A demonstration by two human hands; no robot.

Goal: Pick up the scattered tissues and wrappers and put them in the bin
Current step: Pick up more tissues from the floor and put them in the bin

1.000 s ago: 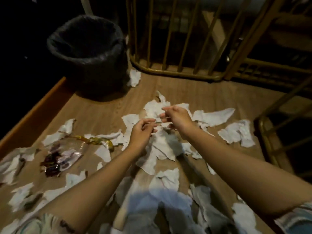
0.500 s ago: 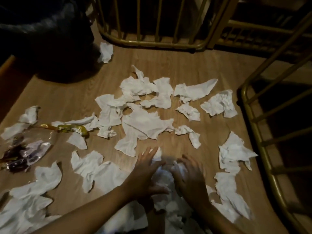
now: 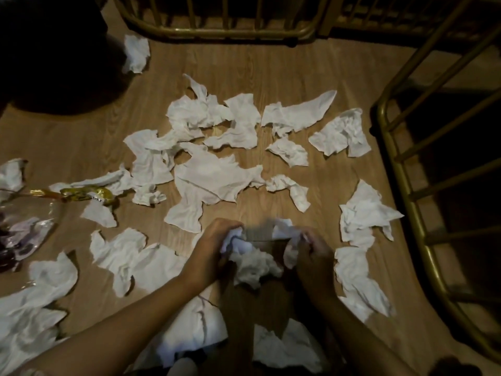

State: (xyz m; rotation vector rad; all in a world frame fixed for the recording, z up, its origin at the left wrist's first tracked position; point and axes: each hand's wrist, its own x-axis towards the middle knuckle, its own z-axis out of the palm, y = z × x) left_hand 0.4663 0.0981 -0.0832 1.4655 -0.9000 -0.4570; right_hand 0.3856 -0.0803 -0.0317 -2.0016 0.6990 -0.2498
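Several crumpled white tissues (image 3: 217, 180) lie scattered over the wooden floor (image 3: 271, 66). Low in the middle, my left hand (image 3: 214, 248) and my right hand (image 3: 309, 256) both grip a bunch of white tissues (image 3: 254, 261) held between them, just above the floor. A gold wrapper (image 3: 86, 195) and a clear plastic wrapper (image 3: 24, 232) lie at the left edge. The black bin (image 3: 48, 50) shows only as a dark mass at the top left. One tissue (image 3: 135, 54) rests beside it.
A gold metal railing (image 3: 225, 36) runs along the far side, and another gold railing (image 3: 401, 185) curves down the right side. More tissues (image 3: 32, 316) lie at the lower left and close to my body.
My hands drew back from the far tissues to the near pile, pressed flat on it, then closed and lifted a bunch. The view tilted down, so the bin slid mostly out of frame.
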